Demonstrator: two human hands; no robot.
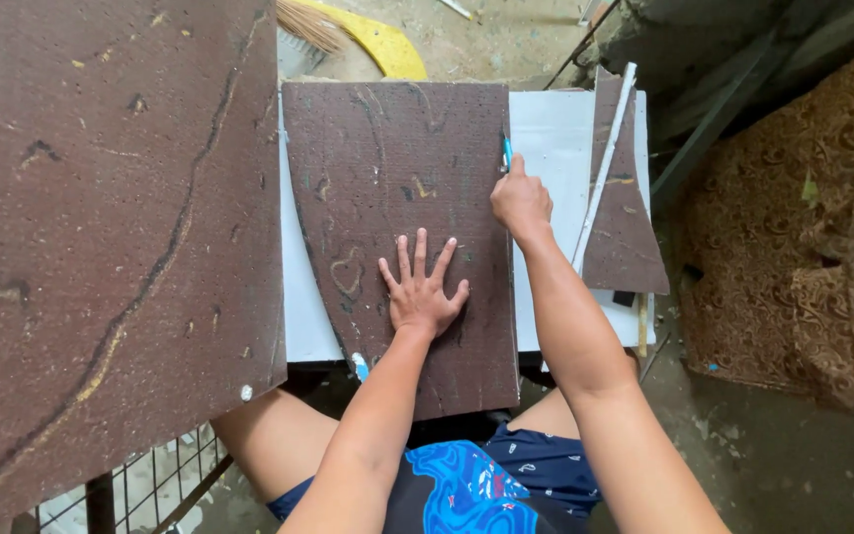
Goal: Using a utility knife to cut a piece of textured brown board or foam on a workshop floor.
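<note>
Head view, left hand (422,289) splayed on brown sheet (397,178)

three brown sheets (397,198), two hands (422,297), perhaps one pen (507,151)

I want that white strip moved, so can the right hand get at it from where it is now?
Probably yes. The right hand holds a blue pen at the brown sheet's edge, and the white strip lies just to its right with only bare white board between. It would need to put down the pen first.

Brown sheet (397,198) matt, rough, fibrous-looking (speckled, scuffed); white board (555,138) under it smooth; blue pen (506,151) looks plastic.
</note>
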